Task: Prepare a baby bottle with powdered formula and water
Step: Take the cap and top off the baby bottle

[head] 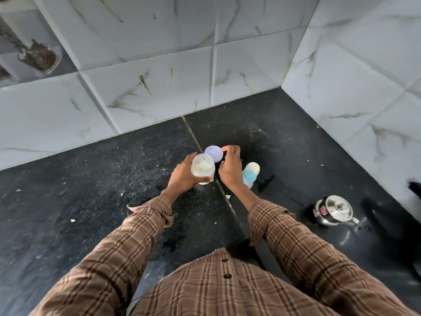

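Note:
My left hand (182, 176) grips a clear open jar (202, 168) with pale powder inside, held upright just above the black counter. Right behind the jar is its lavender round lid (214, 153); the fingertips of my right hand (230, 168) pinch the lid's right edge. Whether the lid rests on the counter or is lifted I cannot tell. A baby bottle (250, 174) with a blue body and a pale capped top stands on the counter just right of my right wrist, partly hidden by it.
A steel kettle (335, 210) with its lid on stands at the right, near the tiled side wall (355, 87). Wet patches lie on the counter (91, 201) by the bottle and kettle. The tiled back wall (148, 87) is close behind the jar.

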